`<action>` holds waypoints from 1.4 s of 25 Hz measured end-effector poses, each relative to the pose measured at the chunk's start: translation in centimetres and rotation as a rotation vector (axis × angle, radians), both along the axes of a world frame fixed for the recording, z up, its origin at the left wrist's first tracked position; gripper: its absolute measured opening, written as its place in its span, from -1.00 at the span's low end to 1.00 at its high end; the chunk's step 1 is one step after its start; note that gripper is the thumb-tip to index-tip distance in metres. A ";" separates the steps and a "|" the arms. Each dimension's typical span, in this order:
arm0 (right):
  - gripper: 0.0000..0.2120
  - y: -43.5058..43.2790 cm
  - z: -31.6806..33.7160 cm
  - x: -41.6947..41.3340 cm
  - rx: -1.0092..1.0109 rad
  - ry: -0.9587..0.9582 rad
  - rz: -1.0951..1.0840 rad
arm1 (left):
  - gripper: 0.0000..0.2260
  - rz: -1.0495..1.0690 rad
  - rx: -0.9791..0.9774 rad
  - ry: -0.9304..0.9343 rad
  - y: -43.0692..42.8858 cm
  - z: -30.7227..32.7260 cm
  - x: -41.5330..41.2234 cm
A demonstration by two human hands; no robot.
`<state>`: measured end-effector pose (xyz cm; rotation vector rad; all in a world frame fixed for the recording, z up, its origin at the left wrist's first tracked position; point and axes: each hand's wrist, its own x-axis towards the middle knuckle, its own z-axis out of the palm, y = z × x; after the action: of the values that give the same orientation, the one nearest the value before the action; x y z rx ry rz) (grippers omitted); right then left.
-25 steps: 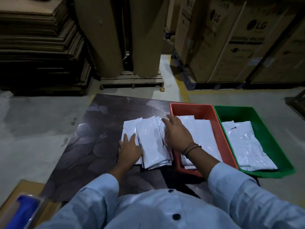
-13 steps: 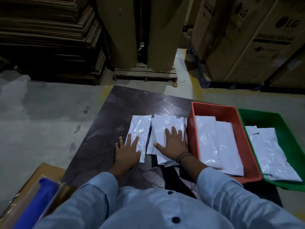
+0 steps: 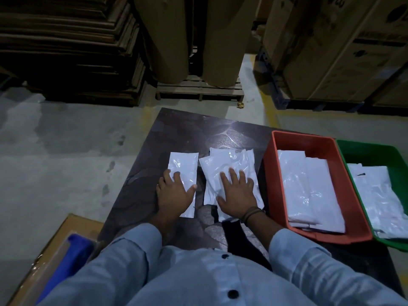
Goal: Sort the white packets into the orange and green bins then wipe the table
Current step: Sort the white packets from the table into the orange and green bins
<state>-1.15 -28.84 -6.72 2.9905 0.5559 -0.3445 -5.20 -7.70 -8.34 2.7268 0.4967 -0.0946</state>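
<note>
On the dark patterned table point(image 3: 183, 129) lie two lots of white packets. A single packet point(image 3: 184, 166) lies on the left, with my left hand point(image 3: 174, 193) flat on its near part, fingers spread. A small pile of packets point(image 3: 227, 168) lies to its right under my right hand point(image 3: 237, 195), also flat with fingers apart. The orange bin point(image 3: 272, 180) stands right of the pile and holds several packets point(image 3: 306, 186). Beyond it the green bin point(image 3: 371, 151) holds more packets point(image 3: 379, 195). Neither hand grips anything.
A cardboard box point(image 3: 72, 224) with a blue object point(image 3: 66, 263) in it sits at the lower left, beside the table. Stacked cardboard sheets point(image 3: 66, 47), tall brown rolls point(image 3: 167, 36) on a wooden pallet point(image 3: 198, 89) and large cartons point(image 3: 342, 51) stand behind on the concrete floor.
The single packet has been slid left, apart from the pile. My right hand came down from the pile's far edge and lies flat on it. The camera has tilted down and left.
</note>
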 end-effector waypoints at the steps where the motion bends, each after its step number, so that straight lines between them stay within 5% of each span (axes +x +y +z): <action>1: -0.20 0.1 0.1 0.0 -0.003 -0.015 -0.005 | -0.26 0.005 -0.023 0.013 -0.1 -0.1 0.7; 5: -0.27 0.5 0.7 0.0 0.004 -0.067 -0.054 | -0.12 -0.047 0.088 0.152 -0.3 -0.6 3.0; 13: -0.31 1.2 1.7 -0.5 0.004 -0.143 -0.145 | -0.33 -0.092 0.094 0.134 -1.4 -1.1 3.0; 24: -0.34 0.6 5.7 0.3 0.116 -0.197 -0.158 | -0.35 -0.057 0.056 -0.112 -2.0 4.0 3.2; 35: -0.42 -6.6 10.4 -0.6 0.290 -0.332 -0.273 | -0.37 -0.152 -0.140 -0.247 -11.6 9.9 4.0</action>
<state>-1.77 -35.48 3.67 3.3011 0.1762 0.2403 -1.23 -19.25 1.55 2.5875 0.2040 0.1613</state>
